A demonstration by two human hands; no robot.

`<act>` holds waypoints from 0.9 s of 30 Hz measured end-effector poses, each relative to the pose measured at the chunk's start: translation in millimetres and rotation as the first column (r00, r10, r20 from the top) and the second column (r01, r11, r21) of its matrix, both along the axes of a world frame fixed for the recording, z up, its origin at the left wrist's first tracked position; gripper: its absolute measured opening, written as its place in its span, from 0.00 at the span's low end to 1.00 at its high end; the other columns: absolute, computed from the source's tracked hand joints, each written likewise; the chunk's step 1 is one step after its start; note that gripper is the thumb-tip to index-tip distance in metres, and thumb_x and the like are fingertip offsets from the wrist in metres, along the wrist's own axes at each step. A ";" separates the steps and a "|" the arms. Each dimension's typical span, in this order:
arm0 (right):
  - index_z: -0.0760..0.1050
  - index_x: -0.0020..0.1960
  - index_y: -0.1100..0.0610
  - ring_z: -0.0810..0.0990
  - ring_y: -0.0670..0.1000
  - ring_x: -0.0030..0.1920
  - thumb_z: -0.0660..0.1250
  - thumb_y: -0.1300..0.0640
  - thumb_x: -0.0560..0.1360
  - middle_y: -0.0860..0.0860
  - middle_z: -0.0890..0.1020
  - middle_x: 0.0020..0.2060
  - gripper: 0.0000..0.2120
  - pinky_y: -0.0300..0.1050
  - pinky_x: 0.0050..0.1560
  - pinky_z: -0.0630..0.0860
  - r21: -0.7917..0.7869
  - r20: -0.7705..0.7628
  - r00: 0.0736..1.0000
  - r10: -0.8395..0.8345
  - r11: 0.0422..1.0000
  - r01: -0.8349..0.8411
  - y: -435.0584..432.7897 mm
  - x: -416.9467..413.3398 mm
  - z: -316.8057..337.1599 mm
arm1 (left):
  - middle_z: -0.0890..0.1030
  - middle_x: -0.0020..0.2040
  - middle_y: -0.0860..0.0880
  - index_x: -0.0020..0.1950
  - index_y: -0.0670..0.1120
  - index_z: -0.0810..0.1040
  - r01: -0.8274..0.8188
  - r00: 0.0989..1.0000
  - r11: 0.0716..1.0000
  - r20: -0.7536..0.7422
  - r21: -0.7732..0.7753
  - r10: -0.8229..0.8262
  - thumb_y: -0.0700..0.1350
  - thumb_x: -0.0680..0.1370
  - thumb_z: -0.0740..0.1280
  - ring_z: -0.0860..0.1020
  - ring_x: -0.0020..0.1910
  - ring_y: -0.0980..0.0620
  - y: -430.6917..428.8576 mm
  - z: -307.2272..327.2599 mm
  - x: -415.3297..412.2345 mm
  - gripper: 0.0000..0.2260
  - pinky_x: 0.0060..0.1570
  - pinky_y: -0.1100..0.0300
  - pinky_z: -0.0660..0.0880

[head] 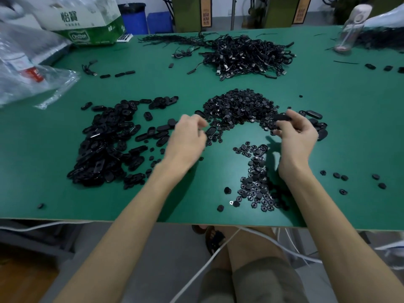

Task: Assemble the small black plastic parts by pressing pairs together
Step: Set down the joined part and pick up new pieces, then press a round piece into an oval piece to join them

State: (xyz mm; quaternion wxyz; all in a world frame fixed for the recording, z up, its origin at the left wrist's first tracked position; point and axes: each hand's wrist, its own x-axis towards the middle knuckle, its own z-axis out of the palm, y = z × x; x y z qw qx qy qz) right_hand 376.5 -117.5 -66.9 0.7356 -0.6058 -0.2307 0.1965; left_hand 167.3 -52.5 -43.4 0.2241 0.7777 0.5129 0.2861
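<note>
The right hand [298,138] has its fingers [284,130] and thumb curled round one oval shell [282,118], a small, flat, matte black plastic piece with rounded ends, held just above the green table [349,132]. The left hand [188,139] is blurred, its fingers [197,122] bent inward close together; whether they pinch a part cannot be told. Between the two sets of fingertips, and reaching beyond them, lies the heap of round parts [238,107]: tiny black discs piled in an arch, some showing a hollow middle with a cross-shaped rib. Below the right fingers, beside that wrist, a looser trail of round parts [255,178] runs toward the table's near edge, several lying face up as open rings. Left of the left fingers spreads the pile of oval shells [105,149], glossy black and elongated, some with a rectangular slot, a few strays lying just beside the knuckles. A handful more ovals sit just right of the right fingers. Well beyond both hands is a tangle of black cables [247,54]. Far to the left of the fingers lie clear plastic bags [26,68] and a green-and-white carton [87,25]; far to the right stands a clear bottle [349,33].
</note>
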 end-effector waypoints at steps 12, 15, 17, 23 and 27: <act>0.63 0.79 0.57 0.74 0.42 0.67 0.63 0.63 0.79 0.52 0.67 0.72 0.29 0.33 0.57 0.76 -0.114 0.023 0.999 -0.031 0.993 0.034 -1.0 -3.2 0.6 | 0.78 0.37 0.42 0.39 0.40 0.72 -0.323 0.698 0.946 -0.680 -0.020 0.224 0.49 0.79 0.75 0.77 0.37 0.42 42.8 23.0 -105.5 0.18 0.45 0.49 0.76; 0.57 0.82 0.57 0.72 0.43 0.71 0.63 0.64 0.79 0.50 0.65 0.78 0.33 0.49 0.70 0.75 -0.119 0.027 1.000 0.004 0.993 -0.001 -4.0 -6.6 4.2 | 0.78 0.36 0.41 0.43 0.37 0.76 -0.301 0.721 0.952 -0.641 0.050 0.262 0.44 0.81 0.71 0.78 0.35 0.41 40.4 20.0 -108.4 0.13 0.43 0.48 0.78; 0.54 0.83 0.58 0.70 0.45 0.74 0.62 0.65 0.79 0.51 0.60 0.81 0.35 0.52 0.72 0.74 -0.113 0.034 0.999 0.025 0.993 -0.021 -5.5 -7.2 6.1 | 0.80 0.39 0.39 0.45 0.36 0.77 -0.283 0.729 0.951 -0.617 0.126 0.298 0.42 0.83 0.69 0.79 0.38 0.39 41.7 20.1 -110.8 0.11 0.49 0.43 0.79; 0.58 0.82 0.56 0.75 0.47 0.69 0.63 0.66 0.80 0.57 0.59 0.80 0.32 0.46 0.67 0.77 -0.142 0.172 0.985 0.024 0.990 0.000 -7.4 -7.8 7.6 | 0.81 0.44 0.42 0.56 0.37 0.75 -0.273 0.903 0.954 -0.309 0.124 0.298 0.44 0.86 0.61 0.80 0.35 0.44 31.8 23.9 -86.6 0.10 0.30 0.52 0.74; 0.69 0.72 0.56 0.81 0.48 0.55 0.64 0.64 0.80 0.54 0.67 0.64 0.20 0.38 0.58 0.78 -0.101 0.251 0.966 -0.063 0.991 0.091 -7.2 -8.1 7.4 | 0.83 0.46 0.46 0.59 0.43 0.76 -0.060 0.994 0.973 0.073 -0.221 0.077 0.41 0.85 0.64 0.85 0.37 0.51 15.0 16.3 -48.7 0.05 0.35 0.59 0.81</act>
